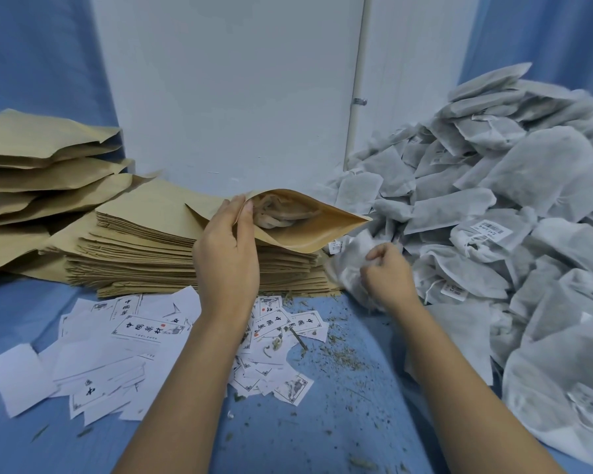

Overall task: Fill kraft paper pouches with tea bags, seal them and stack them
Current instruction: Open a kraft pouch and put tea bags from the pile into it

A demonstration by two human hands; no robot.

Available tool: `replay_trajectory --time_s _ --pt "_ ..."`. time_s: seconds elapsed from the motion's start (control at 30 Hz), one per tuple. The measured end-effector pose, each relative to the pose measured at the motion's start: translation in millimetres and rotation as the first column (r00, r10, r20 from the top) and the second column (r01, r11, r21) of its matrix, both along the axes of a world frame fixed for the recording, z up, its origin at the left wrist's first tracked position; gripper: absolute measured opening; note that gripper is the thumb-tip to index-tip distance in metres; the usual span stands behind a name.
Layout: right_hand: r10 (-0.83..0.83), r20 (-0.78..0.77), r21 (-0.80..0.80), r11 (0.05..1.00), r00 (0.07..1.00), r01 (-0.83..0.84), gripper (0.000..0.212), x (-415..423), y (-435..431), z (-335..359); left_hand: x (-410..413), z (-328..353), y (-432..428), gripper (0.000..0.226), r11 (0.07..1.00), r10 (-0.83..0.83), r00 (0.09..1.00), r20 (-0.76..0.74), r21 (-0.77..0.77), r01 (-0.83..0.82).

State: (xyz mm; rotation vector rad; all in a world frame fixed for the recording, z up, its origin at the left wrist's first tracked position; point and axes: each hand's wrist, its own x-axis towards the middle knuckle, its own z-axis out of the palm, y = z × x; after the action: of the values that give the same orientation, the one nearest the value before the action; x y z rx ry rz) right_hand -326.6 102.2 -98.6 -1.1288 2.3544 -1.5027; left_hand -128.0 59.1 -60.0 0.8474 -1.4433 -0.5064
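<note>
Left hand (226, 258) pinches the near lip of one open kraft pouch (302, 230), above the empty-pouch stack (144, 254). Paper looks light, stiffish and crease-prone: hold it at the rim. Right hand (387, 275) curls round one tea bag (348, 265), soft and light, at the edge of the tea bag heap (510, 217). Bags inside: uncountable. Filled pouches (31, 165), far left: roughly four.

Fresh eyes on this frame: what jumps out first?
The heap of grey-white mesh tea bags fills the right side. At centre, the left hand holds an open brown kraft paper pouch, part filled, over a stack of flat kraft pouches, while the right hand grips one tea bag beside it.
</note>
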Motion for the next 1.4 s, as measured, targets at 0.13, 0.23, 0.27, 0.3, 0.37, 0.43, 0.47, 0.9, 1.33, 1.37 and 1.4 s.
replay_trajectory --time_s 0.13,0.23,0.27,0.3,0.37,0.43,0.47,0.9,1.33,1.37,1.4 --pt "0.021 0.400 -0.306 0.945 0.916 0.112 0.033 -4.8 -1.3 2.7 -0.8 -0.1 0.1 0.035 1.000 -0.004 1.000 0.001 0.000 0.004" --pt "-0.002 0.365 -0.183 0.980 0.931 0.074 0.045 -4.8 -6.8 -8.4 -0.7 -0.9 -0.1 0.035 1.000 -0.005 1.000 0.004 0.002 0.005" --pt "-0.056 0.298 -0.133 0.986 0.953 0.099 0.046 -3.8 -8.1 -11.4 -0.7 -1.0 -0.1 0.035 1.000 0.000 1.000 0.007 0.002 0.000" --pt "-0.114 0.237 -0.098 0.985 0.965 0.141 0.048 -2.3 -8.9 -13.1 -0.7 -0.9 -0.2 0.035 1.000 0.001 1.000 0.008 0.004 -0.001" --pt "-0.198 0.174 -0.026 0.978 0.965 0.206 0.057 0.5 -10.3 -13.9 -0.8 -0.5 -0.4 0.035 1.000 -0.006 1.000 0.001 0.003 0.006" --pt "-0.188 0.152 0.065 0.982 0.970 0.180 0.067 4.7 -11.7 -14.1 -0.6 -0.3 -0.8 0.034 1.000 -0.005 1.000 0.003 -0.008 0.005" --pt "-0.174 0.128 0.103 0.982 0.976 0.161 0.071 7.2 -12.3 -15.2 -0.6 -0.3 -1.0 0.034 1.000 -0.004 1.000 0.005 -0.012 0.004" --pt "0.032 -0.026 -0.289 0.956 0.999 -0.038 0.062 23.7 -9.0 -15.6 1.6 -2.0 -0.3 0.035 0.998 0.017 0.996 -0.086 -0.051 -0.021" --pt "0.767 0.531 -0.531 0.632 0.360 -0.564 0.046 41.6 -1.1 33.0 12.6 6.8 -4.7 0.033 0.989 0.087 0.952 -0.292 -0.088 -0.117" --pt "0.790 0.557 -0.526 0.575 0.257 -0.626 0.044 41.5 0.9 34.0 14.0 7.2 -5.8 0.033 0.991 0.082 0.953 -0.292 -0.074 -0.108" --pt "0.799 0.578 -0.525 0.520 0.166 -0.674 0.044 40.8 2.8 34.3 15.4 7.5 -7.3 0.034 0.993 0.077 0.955 -0.288 -0.059 -0.098"
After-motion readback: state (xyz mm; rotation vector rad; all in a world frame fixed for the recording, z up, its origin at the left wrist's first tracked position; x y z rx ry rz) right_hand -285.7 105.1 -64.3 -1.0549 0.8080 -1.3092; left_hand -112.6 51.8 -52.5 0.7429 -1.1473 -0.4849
